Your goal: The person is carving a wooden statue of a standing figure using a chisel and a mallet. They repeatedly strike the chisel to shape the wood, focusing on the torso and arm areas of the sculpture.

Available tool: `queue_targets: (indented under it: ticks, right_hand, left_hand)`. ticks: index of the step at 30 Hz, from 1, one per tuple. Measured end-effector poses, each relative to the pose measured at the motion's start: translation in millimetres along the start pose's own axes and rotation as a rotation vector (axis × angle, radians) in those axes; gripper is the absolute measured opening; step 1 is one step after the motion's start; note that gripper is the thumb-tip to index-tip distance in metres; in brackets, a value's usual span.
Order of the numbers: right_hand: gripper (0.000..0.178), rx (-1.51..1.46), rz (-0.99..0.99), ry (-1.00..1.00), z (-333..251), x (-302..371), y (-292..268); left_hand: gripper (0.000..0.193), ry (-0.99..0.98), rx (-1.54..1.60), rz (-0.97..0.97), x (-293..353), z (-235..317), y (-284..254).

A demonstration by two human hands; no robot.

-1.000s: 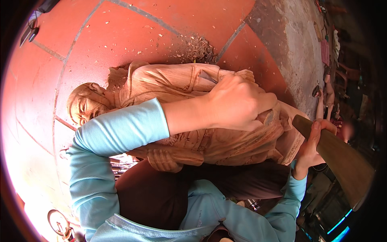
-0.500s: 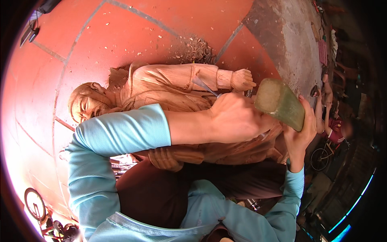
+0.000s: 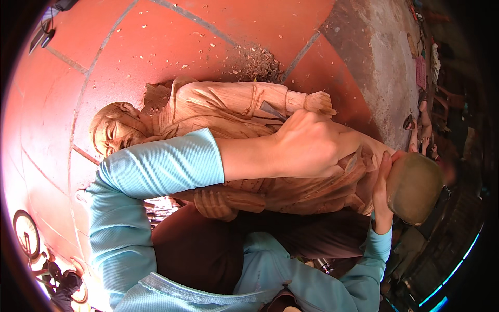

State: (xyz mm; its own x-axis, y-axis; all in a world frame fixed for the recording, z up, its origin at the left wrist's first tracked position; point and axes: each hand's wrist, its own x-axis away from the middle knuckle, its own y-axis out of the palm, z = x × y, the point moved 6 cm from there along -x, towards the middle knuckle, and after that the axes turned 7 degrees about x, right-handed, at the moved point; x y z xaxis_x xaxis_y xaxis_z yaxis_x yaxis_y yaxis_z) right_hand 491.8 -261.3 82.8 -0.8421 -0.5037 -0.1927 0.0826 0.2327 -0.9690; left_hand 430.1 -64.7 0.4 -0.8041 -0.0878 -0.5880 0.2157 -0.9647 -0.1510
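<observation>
A carved wooden figure of a person lies on its back across my lap and the floor, its head to the left. Reaching across the figure's robe, my left hand is closed in a fist around a chisel. Only the flat metal blade shows, against the robe near the figure's far wrist; the handle is hidden in my fist. Further right, my right hand grips a blocky greenish mallet, held apart from the chisel. Its handle is hidden behind the hand and head.
Wood shavings lie heaped on the red tiled floor beyond the figure, with small chips scattered about. A bicycle wheel stands at the lower left. Dark clutter and a person's bare legs appear at the right edge.
My right hand has swung the mallet to the right and nearer to me, away from the chisel. My left hand keeps its grip on the chisel, almost in place.
</observation>
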Motion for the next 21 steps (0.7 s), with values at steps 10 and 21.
queue_targets:
  ticks: [10,21]
  right_hand:
    - [0.055,-0.214,0.2,-0.081,-36,-12,-10]
    - [0.043,-0.104,0.095,0.004,0,-8,8]
  left_hand:
    - [0.021,-0.034,-0.016,0.065,-2,-5,-6]
    - [0.018,-0.132,0.095,0.115,-6,-19,-10]
